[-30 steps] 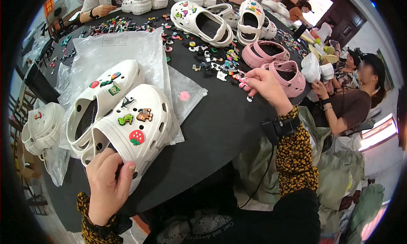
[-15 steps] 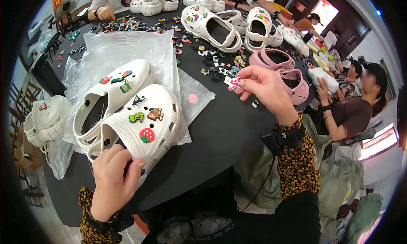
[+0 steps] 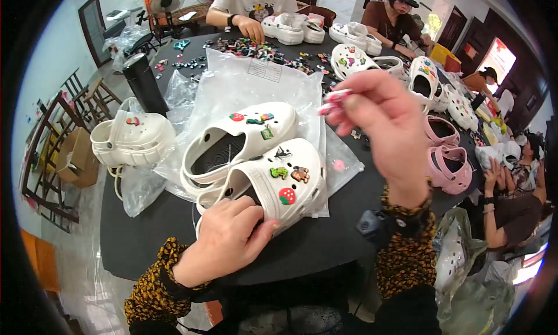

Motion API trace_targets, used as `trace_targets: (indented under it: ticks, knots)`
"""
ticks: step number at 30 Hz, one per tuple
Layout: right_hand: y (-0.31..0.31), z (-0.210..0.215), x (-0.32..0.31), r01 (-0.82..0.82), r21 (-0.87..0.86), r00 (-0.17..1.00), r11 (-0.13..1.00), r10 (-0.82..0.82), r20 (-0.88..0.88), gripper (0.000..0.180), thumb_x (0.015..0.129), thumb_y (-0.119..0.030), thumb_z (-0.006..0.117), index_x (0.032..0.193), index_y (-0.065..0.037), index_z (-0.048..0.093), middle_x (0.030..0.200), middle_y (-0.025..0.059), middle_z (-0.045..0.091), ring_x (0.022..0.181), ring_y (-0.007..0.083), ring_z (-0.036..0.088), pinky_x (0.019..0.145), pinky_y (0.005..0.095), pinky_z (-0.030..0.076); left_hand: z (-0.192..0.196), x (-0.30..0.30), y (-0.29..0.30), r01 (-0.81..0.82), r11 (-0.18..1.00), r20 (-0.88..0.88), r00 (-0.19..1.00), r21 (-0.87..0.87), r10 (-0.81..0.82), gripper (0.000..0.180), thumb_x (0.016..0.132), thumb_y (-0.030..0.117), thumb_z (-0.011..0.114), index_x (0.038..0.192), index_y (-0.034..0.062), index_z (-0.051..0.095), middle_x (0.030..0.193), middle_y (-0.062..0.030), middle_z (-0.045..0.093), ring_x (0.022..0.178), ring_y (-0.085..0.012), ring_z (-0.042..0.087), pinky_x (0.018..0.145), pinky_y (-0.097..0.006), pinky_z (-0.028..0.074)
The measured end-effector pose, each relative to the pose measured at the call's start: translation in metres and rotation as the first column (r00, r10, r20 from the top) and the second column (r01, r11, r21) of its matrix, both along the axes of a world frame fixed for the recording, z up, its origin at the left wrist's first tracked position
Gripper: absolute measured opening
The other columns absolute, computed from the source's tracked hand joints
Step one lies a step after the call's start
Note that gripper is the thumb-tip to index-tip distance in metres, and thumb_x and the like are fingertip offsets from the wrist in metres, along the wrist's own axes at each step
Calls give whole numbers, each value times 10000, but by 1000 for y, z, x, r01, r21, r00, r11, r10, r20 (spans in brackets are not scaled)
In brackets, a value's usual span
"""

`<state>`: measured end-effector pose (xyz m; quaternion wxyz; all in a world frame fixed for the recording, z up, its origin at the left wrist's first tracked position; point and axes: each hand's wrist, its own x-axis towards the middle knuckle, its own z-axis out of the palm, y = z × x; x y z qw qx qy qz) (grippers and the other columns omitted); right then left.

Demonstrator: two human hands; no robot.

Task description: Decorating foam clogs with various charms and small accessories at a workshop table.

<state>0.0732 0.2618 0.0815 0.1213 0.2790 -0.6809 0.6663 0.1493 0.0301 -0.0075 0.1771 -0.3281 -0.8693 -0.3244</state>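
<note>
My left hand (image 3: 229, 239) grips the heel side of a white clog (image 3: 264, 189), its fingers reaching inside the opening. Charms sit on that clog's top: a strawberry, a green figure, a brown one and a black-and-white one. Against it lies a second white clog (image 3: 247, 134), also with a strawberry and green charms. Raised to the right of the pair, my right hand (image 3: 389, 131) pinches a small pink-and-white shoe charm (image 3: 334, 100) between thumb and fingers. The charm is blurred and apart from the clog.
A clear plastic bag (image 3: 232, 85) lies under the pair. Loose charms (image 3: 250, 49) are heaped behind it. Pink clogs (image 3: 456, 175) stand at right, a white clog (image 3: 136, 140) and a black bottle (image 3: 145, 85) at left. Other people work around the dark table (image 3: 349, 230).
My right hand has lifted the charm from near the loose charms and brought it left, closer to the white pair. The view has turned left. My left hand keeps its hold.
</note>
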Motion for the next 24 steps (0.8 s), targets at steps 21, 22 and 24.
trace_targets:
  ticks: [21,22,24]
  knots:
    - [-33,-97,-87,82,344,987,935,-124,100,76,882,-23,555,954,-17,581,716,0,565,655,43,513,588,206,424,13,-86,-32,0,991,377,925,133,-51,335,949,238,528,1146,-29,573,906,-202,651,828,-294,630,755,-369,481]
    - [-29,-97,-87,89,346,987,934,-130,98,76,882,-23,555,954,-17,581,716,0,565,655,43,513,588,206,424,13,-85,-31,7,991,376,925,136,-58,335,949,238,528,1146,-29,573,906,-202,651,828,-294,630,755,-369,481]
    - [-24,-95,-86,124,446,984,886,-166,58,79,878,-35,554,942,-10,593,726,8,578,659,49,513,593,218,428,16,-82,-32,5,996,448,893,90,-45,340,976,273,503,1110,-25,599,887,-215,646,827,-316,619,753,-377,474]
